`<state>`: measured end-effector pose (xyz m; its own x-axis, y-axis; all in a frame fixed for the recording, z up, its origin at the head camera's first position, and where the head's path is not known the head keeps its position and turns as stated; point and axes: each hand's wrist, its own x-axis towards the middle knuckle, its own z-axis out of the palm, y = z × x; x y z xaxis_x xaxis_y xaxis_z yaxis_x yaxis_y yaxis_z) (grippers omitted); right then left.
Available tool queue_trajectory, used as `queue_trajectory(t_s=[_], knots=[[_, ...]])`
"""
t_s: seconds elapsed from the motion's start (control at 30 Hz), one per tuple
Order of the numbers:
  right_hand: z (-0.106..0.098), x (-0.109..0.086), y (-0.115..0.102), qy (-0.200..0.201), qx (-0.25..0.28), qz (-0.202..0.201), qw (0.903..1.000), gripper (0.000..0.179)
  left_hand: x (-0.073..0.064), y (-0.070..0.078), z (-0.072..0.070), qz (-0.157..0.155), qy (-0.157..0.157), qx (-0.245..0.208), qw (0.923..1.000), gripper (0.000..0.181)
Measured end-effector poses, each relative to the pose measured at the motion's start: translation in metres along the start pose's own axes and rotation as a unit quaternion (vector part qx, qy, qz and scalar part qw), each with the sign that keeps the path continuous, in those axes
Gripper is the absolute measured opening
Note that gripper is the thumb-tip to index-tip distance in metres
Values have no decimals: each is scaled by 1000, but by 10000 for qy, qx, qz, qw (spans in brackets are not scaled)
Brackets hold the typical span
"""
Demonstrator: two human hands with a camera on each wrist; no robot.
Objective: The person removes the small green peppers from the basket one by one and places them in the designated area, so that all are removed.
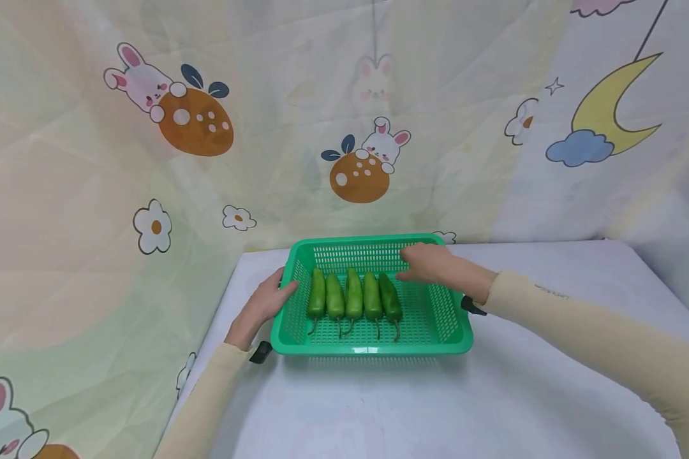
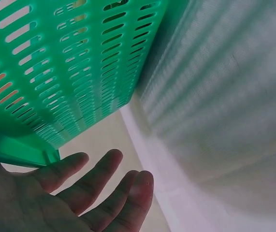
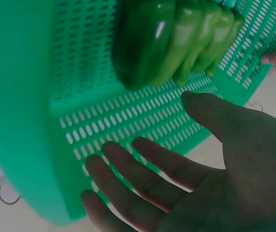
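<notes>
A green plastic basket (image 1: 373, 349) with slotted walls holds several long green peppers (image 1: 353, 296), laid side by side with their stems toward me. My left hand (image 1: 268, 298) holds the basket's left rim. Its thumb lies over the inside of the wall, and in the left wrist view the fingers (image 2: 92, 186) extend beyond the rim on the outside. Over the back right of the basket is my right hand (image 1: 430, 262), holding nothing. The right wrist view shows its fingers (image 3: 145, 181) spread beside the pepper tips, apart from them.
A white-covered table (image 1: 344, 408) lies under the basket. Behind and to the left hangs a cloth (image 1: 287, 121) printed with rabbits, flowers and a moon. Dark wrist straps (image 1: 261, 352) sit at both cuffs.
</notes>
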<state>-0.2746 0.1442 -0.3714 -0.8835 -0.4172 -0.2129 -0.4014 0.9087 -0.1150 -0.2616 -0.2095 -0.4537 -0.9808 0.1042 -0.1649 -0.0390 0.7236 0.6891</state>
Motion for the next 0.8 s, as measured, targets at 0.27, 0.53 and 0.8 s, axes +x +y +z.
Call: queue_trajectory(t_s=[0.27, 0.53, 0.8], knots=[[17, 15, -27, -323, 46, 359, 9988, 32, -1, 1, -1, -23, 63, 107, 9999, 60], [29, 23, -34, -749, 156, 636, 9950, 34, -1, 1, 0, -17, 55, 16, 10000, 56], [40, 32, -30, -1086, 324, 898, 9895, 38, 0, 0, -1, -17, 30, -159, 9999, 51]])
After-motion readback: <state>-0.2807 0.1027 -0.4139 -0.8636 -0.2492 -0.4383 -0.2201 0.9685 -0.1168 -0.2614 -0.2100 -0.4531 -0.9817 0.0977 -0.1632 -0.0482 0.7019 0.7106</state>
